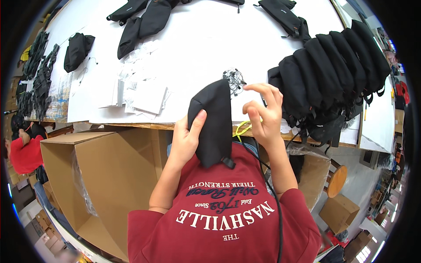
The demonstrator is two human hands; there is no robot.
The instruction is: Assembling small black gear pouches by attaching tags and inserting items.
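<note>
My left hand (186,133) grips a black fabric pouch (213,118) at its left side, thumb on the front, in front of my chest. The pouch stands roughly upright, with a short dark tab at its lower end. To the right of it, my right hand (266,111) is raised with fingers bent and apart, holding nothing that I can see. Just beyond the hands, a tangle of thin black cords (234,80) lies on the white table (193,48). A bright yellow cord (242,128) hangs at the table's near edge, between my hands.
A long row of black pouches (329,65) stands at right. White paper slips (147,94) lie left of centre; more black bags (149,19) lie at the far side. A large open cardboard box (109,175) stands below the table at left, and a wooden stool (337,180) at right.
</note>
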